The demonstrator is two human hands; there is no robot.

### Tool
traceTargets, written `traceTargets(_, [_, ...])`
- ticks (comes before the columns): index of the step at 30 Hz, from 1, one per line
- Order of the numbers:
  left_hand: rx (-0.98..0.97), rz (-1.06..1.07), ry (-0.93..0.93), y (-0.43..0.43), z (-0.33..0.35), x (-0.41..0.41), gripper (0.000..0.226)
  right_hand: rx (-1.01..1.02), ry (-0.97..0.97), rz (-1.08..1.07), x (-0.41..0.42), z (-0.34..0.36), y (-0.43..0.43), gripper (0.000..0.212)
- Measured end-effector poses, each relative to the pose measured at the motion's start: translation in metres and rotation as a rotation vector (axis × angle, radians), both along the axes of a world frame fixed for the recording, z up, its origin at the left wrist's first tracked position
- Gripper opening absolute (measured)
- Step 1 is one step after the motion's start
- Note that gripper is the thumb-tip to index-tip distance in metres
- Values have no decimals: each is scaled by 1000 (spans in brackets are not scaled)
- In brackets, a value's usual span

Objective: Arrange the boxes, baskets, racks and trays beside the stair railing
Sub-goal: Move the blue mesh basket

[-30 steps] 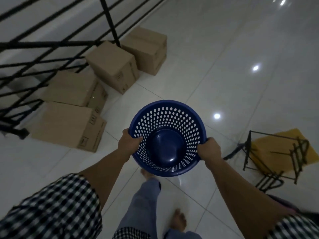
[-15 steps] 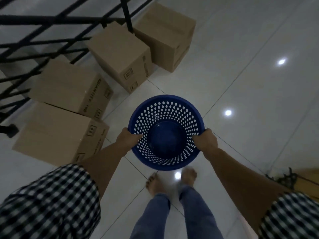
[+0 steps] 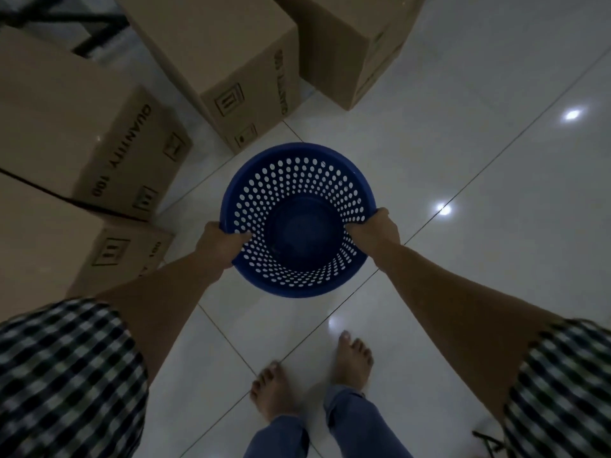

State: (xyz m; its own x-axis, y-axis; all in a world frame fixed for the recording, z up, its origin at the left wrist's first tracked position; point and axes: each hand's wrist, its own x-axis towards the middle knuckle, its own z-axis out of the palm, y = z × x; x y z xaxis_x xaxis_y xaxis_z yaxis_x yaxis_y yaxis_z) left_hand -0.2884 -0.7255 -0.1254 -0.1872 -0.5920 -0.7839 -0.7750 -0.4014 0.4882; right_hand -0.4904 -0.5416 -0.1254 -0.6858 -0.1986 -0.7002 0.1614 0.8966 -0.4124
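Blue basket [image 3: 299, 226] gripped at its rim.
My left hand [image 3: 224, 244], at 9 o'clock, and right hand [image 3: 373, 229], at 3 o'clock, curl closed over it.

We see through only one camera, worn on the person's head. It looks almost straight down at the floor [image 3: 479, 252]. The blue basket [image 3: 299, 226] is close, in the middle. The boxes [image 3: 211, 51] fill the top left, and the bare feet [image 3: 353, 358] show near the bottom edge.
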Motion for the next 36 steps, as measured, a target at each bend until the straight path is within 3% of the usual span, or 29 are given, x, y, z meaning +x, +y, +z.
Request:
traceTargets(2, [11, 24, -9, -7, -5, -4, 50, -8, -16, 8, -4, -12, -9, 64])
traceTargets(5, [21, 5, -24, -23, -22, -3, 96, -20, -26, 18, -6, -23, -19, 68])
traceTargets(7, [-3, -28, -23, -29, -28, -6, 105, -30, -31, 4, -7, -27, -24, 74])
traceTargets(10, [-26, -78, -46, -30, -22, -16, 97, -18, -68, 1, -10, -24, -25, 78])
traceTargets(14, [-44, -236, -56, -29, -23, -21, 104, 27, -53, 111, -10, -1, -15, 77])
traceTargets(19, [-173, -474, -85, 4, 92, -59, 68, -16, 28, 168, -10, 67, 1, 82])
traceTargets(25, [-315, -762, -159, 37, 166, -70, 95, -37, 99, 121, 10, 180, 43, 92])
traceTargets(30, [-485, -1017, -199, 103, 282, -73, 85, -36, 133, 0, 48, 270, 94, 93])
traceTargets(36, [-681, -1355, -131, 176, 368, -53, 83, -57, 236, -172, 112, 360, 159, 90])
